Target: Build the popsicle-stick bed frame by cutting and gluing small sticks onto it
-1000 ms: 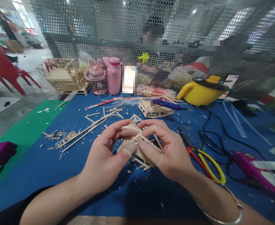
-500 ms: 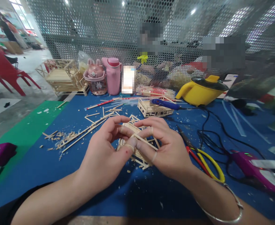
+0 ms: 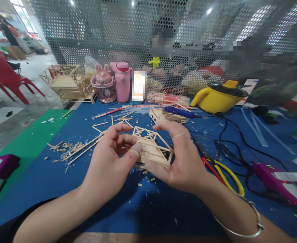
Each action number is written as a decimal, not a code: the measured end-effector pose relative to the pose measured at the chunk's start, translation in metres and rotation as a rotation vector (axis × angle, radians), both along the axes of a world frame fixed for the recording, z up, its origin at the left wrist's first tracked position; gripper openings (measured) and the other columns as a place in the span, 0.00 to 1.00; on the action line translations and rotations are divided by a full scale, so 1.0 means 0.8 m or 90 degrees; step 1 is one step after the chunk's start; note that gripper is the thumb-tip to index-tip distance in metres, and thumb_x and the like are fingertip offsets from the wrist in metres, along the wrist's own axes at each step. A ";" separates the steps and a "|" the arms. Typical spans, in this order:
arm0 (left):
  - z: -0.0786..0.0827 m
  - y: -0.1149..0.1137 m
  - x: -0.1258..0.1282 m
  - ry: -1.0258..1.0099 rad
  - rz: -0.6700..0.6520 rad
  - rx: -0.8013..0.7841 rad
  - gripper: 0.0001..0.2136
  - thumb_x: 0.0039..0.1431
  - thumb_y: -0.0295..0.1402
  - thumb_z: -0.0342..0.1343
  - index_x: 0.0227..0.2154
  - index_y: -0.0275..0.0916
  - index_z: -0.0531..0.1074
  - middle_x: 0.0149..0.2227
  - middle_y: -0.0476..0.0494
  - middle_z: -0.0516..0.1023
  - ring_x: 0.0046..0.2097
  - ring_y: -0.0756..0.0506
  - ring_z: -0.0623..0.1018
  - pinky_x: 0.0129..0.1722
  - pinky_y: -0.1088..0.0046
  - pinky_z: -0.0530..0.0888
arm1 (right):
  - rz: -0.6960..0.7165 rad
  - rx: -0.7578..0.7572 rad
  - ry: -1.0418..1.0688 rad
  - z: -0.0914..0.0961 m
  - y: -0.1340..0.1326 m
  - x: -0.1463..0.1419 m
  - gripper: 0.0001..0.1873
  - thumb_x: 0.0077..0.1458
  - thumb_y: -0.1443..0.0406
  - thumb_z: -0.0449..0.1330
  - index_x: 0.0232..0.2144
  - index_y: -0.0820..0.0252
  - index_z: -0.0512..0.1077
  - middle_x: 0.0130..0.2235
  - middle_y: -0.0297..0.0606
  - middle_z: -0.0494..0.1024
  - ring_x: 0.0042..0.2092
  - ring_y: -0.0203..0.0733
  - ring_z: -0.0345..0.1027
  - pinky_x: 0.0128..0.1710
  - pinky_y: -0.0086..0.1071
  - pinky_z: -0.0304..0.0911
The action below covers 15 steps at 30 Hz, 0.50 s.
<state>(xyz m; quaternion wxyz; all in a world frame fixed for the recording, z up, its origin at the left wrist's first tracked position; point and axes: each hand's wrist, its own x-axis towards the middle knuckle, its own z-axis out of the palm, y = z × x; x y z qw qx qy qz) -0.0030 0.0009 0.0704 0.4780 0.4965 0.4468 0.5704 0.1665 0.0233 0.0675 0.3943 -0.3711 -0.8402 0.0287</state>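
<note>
The left hand [image 3: 110,158] has its thumb and forefinger pinched on the near-left end of a thin wooden stick [image 3: 155,146], which slants over a little stick-built frame [image 3: 152,156] between both hands. The right hand [image 3: 186,158] is curved wide around the frame's right side, thumb low along the near edge, forefinger well apart above; whether those fingers bear any weight, I can't tell from here. Just beyond them, a blue-handled tool [image 3: 180,112] lies across a small wooden box [image 3: 161,115]. Wood scraps [image 3: 73,150] litter the blue table [image 3: 49,185] left of the left fingers; red-and-yellow pliers [image 3: 212,170] lie right of the right ones.
</note>
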 end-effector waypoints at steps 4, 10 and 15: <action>-0.001 0.001 -0.002 -0.014 0.005 -0.013 0.13 0.52 0.26 0.57 0.40 0.40 0.62 0.29 0.54 0.73 0.27 0.55 0.72 0.25 0.83 0.71 | 0.026 -0.108 0.152 -0.006 -0.008 -0.001 0.33 0.49 0.65 0.59 0.56 0.53 0.53 0.47 0.41 0.69 0.51 0.47 0.64 0.55 0.47 0.56; -0.001 -0.003 0.000 -0.010 0.000 -0.013 0.13 0.51 0.25 0.57 0.39 0.40 0.62 0.28 0.54 0.72 0.25 0.55 0.71 0.23 0.83 0.69 | 0.019 -0.301 0.198 -0.003 -0.012 -0.012 0.31 0.48 0.68 0.61 0.54 0.51 0.57 0.39 0.35 0.76 0.41 0.41 0.73 0.38 0.33 0.68; -0.002 -0.009 -0.001 -0.003 -0.001 -0.034 0.15 0.51 0.25 0.57 0.41 0.40 0.62 0.29 0.54 0.73 0.28 0.55 0.72 0.25 0.83 0.71 | 0.012 -0.352 0.191 0.006 -0.008 -0.016 0.27 0.48 0.68 0.61 0.51 0.50 0.59 0.34 0.30 0.77 0.35 0.37 0.73 0.33 0.28 0.67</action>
